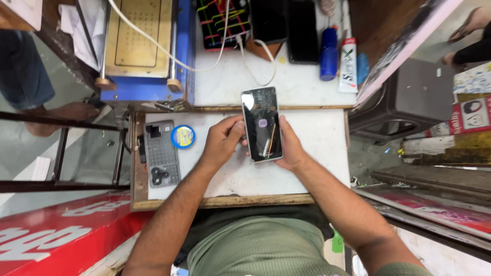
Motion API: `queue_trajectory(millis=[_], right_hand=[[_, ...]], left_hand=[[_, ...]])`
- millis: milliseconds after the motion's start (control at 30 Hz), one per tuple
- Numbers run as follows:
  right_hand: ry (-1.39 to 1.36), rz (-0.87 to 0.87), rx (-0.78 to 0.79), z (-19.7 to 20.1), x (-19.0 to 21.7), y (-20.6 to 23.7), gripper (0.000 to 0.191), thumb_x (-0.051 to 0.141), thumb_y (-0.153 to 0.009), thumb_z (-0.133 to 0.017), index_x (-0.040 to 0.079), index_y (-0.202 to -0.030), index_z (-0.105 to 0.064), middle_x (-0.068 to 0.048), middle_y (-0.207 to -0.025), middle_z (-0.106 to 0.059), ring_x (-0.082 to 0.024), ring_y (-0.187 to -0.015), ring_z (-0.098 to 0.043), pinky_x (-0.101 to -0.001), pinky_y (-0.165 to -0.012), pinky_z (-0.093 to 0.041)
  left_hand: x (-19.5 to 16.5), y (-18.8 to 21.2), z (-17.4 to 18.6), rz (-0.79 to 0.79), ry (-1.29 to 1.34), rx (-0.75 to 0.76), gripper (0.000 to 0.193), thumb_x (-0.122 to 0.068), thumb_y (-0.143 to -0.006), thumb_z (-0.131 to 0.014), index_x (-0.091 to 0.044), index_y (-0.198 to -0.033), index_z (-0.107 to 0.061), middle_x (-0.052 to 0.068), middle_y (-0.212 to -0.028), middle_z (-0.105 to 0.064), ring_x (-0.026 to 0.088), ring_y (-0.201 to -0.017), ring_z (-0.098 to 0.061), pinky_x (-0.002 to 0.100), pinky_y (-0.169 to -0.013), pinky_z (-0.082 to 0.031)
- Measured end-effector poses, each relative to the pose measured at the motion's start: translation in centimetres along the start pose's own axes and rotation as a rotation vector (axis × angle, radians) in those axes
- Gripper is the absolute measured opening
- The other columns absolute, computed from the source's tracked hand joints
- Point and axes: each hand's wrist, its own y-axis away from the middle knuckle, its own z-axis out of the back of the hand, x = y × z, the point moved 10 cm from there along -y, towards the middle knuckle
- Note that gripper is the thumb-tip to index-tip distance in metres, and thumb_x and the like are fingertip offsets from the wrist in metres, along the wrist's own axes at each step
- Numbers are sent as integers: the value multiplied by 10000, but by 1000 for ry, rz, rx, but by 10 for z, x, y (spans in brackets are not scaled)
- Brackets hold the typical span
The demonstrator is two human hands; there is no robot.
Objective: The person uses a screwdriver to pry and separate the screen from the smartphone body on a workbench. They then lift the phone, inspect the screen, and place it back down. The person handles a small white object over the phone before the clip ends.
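Observation:
A smartphone [262, 124] with a dark, cracked screen is held upright above a white work board [322, 138]. My left hand [223, 140] grips its left edge, thumb near the screen. My right hand [290, 147] cradles its right edge and lower back. Both hands hold the phone over the middle of the board.
A grey phone back panel [161, 152] and a small round blue tin [183, 136] lie on the board's left. Behind are a blue heating machine [143, 46], white cables [255, 61], dark phones [303, 30], a blue bottle [329, 53] and a white tube [349, 64]. A person's feet show at the left and top right.

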Motion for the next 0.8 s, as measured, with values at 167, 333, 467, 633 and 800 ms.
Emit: queue_trajectory(millis=[167,333,467,633,800], right_hand=[[59,39,34,9,-3,1,830,688,-1053,-323,28,-1543,-442,-202,-1343,-642,-340,-1170,-675,-540,-972,-595],[155,41,15,20,-7,1,860,715,-1032,-317,30,-1538,-439,-203,-1310,-641,-313,-1165,-686,-501,-955,-622],[190,18,-4,24,-9,0,888,745,-1009,-300,32,-1519,-450,-207,-1296,-654,-302,-1162,-694,-476,-971,-630],[220,1,-18,24,-6,-1,903,754,-1013,-288,22,-1517,-451,-210,-1305,-660,-311,-1166,-691,-466,-944,-622],[296,-35,-163,35,-3,0,876,737,-981,-255,80,-1548,-371,-142,-1380,-623,-237,-1275,-634,-424,-1028,-596]], left_hand=[[13,2,0,75,82,20,305,-187,-1085,-580,48,-1260,-666,6,-887,-661,56,-727,-584,212,-645,-501],[20,0,2,111,66,28,283,-199,-1080,-580,32,-1217,-671,7,-855,-674,60,-709,-610,213,-635,-517],[25,-1,5,162,88,20,242,-177,-1070,-579,22,-1170,-672,12,-839,-677,64,-695,-619,220,-631,-533],[28,-1,6,235,121,7,212,-160,-1057,-574,16,-1106,-681,28,-807,-681,81,-656,-634,231,-581,-541],[27,-3,6,301,76,3,249,-216,-1051,-556,-12,-1139,-669,16,-800,-691,82,-650,-656,227,-536,-540]])
